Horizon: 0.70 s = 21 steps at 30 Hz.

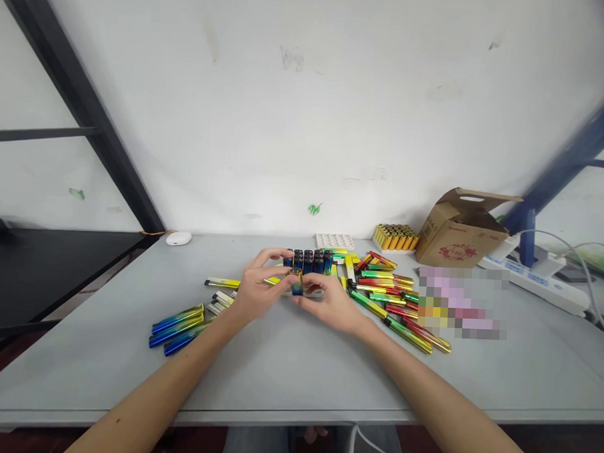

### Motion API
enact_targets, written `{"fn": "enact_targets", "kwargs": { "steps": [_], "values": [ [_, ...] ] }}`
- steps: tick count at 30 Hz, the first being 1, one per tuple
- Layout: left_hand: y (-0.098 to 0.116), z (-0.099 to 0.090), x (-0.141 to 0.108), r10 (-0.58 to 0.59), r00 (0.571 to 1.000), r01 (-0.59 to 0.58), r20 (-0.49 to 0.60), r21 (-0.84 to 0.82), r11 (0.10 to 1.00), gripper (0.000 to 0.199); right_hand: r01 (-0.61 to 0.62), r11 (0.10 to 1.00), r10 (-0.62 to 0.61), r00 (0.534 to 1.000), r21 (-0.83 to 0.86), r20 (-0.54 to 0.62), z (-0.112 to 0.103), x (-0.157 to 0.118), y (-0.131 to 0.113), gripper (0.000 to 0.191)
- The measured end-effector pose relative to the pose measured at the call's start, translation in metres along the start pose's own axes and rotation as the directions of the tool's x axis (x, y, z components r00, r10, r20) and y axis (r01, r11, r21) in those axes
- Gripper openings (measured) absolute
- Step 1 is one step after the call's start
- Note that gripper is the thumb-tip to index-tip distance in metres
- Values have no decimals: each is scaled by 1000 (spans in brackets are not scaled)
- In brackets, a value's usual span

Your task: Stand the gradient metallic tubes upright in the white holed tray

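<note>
My left hand (260, 286) and my right hand (333, 300) meet near the middle of the table. Between their fingertips they pinch a blue and gold lighter (296, 283), its gold end facing up toward the camera. Just behind it, dark blue lighters with black tops (319, 262) stand upright in rows, partly hidden by my left hand. Several blue and gold lighters (177, 328) lie left of my left forearm, with white ones (221, 300) nearer that hand. Red, green and yellow lighters (389, 297) lie in a loose heap beside my right hand.
At the back stand a white grid tray (335, 241), a block of upright yellow lighters (396, 238) and an open cardboard box (456, 236). A power strip (540, 283) with cables is on the right. A white case (178, 238) sits back left on the grey table (295, 380).
</note>
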<state>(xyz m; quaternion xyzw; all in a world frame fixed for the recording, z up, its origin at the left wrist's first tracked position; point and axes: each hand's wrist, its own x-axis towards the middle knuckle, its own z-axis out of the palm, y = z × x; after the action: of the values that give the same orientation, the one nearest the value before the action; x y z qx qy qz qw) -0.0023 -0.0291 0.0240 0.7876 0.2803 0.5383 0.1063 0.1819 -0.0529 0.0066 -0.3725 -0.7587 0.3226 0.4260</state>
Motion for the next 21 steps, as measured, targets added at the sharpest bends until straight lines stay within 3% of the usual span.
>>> {"fn": "enact_targets", "kwargs": {
  "steps": [4,8,15,18,21],
  "values": [
    [-1,-4,4,20,1000,-21,5,28,999,12,-123,973,137,989,196,-56,-21,7,7,27],
    [-7,-2,1,35,992,-45,124,75,996,10,-144,904,196,976,403,-92,-37,11,10,30],
    [-8,17,-14,76,936,-86,343,16,996,21,-35,912,69,995,409,-70,-17,6,-7,31],
    [-6,17,-16,83,936,-87,342,-5,996,23,-15,906,41,998,424,-51,-12,4,-11,30],
    [-7,14,-15,94,942,-100,323,3,995,20,-19,840,98,988,542,-116,-16,6,-12,29]
  ]
}}
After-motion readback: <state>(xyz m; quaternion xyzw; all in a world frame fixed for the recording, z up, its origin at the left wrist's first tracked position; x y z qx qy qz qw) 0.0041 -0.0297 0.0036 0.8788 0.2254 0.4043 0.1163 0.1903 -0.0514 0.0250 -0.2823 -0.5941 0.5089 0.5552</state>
